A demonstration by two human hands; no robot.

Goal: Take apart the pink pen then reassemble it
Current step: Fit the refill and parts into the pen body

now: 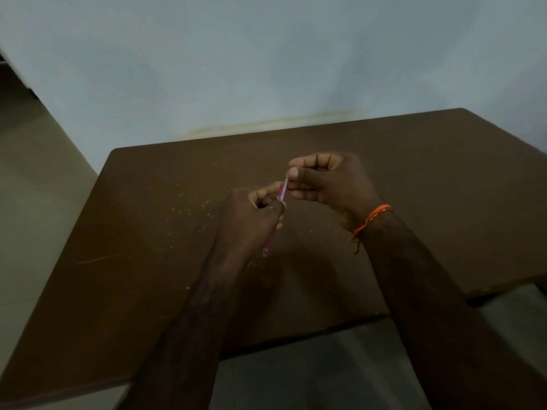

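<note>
the slim translucent pink plastic pen (279, 199) slants up-right above the brown table (142, 232) — left hand (251, 214) clenched round its barrel, right hand (325, 179) pinching the thin upper tip along that axis.

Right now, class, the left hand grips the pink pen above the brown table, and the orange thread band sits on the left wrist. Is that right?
One detail is wrong. The head view shows the band on the right wrist, behind the right hand. The rest stands: the left hand grips the pen above the table.
</note>
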